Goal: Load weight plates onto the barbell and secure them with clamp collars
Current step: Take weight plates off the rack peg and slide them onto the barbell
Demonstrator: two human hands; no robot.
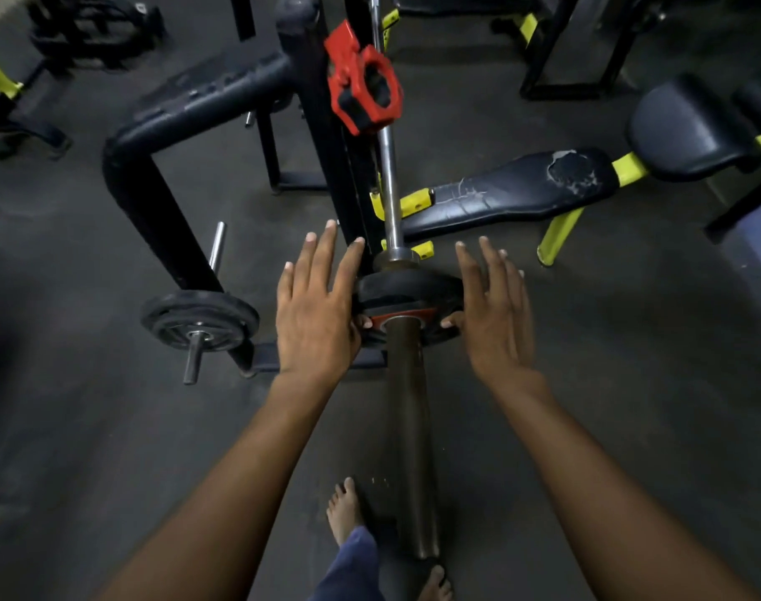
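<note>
Dark rubber floor under me; a worn black bench with yellow legs stands far right.

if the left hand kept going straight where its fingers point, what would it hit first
Most likely the black rack upright: the left hand has straight fingers aimed up and away beside the weight plate, with fingertips already near that post. Depth is hard to judge.
</note>
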